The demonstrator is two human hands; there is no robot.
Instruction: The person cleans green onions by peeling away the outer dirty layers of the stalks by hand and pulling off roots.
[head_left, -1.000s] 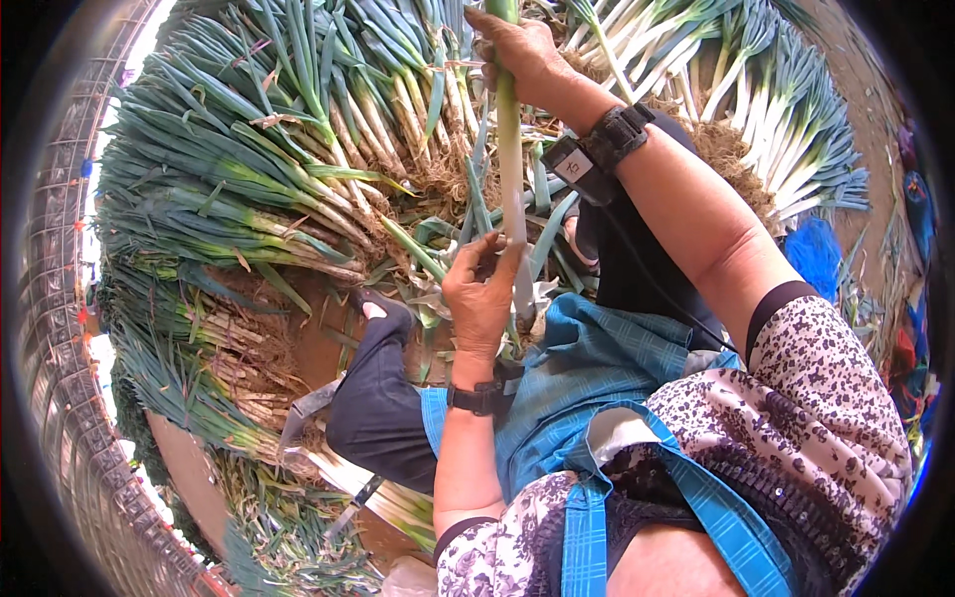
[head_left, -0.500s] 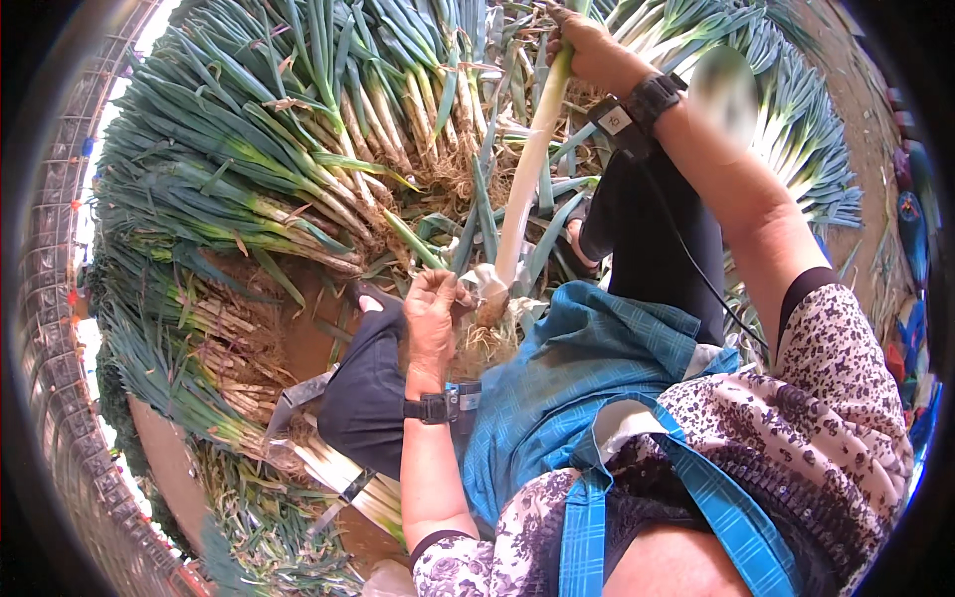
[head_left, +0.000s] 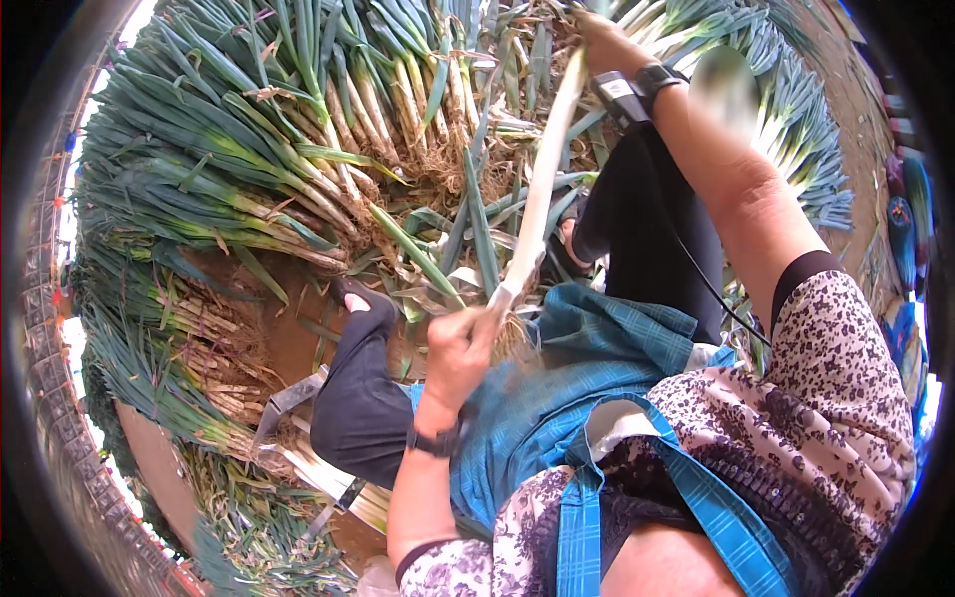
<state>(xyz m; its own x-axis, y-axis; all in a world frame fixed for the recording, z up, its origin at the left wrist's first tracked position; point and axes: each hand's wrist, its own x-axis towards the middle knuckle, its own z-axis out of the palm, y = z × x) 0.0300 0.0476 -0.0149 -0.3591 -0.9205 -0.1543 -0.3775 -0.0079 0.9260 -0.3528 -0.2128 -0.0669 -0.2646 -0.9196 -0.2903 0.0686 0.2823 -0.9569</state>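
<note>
Leek (head_left: 546,169) – slants away from blue apron (head_left: 607,323), root end nearest it. Right hand (head_left: 609,45), well beyond apron: grip round leek. Left hand (head_left: 458,350), beside apron: grip curled – cannot tell what's pinched.

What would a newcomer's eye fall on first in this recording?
Probably the long pale stalk slanting across the middle, its upper part in the right hand and its lower end at the left hand. Next come the big heap of green-topped stalks at upper left and the blue plaid apron over the lap.
</note>
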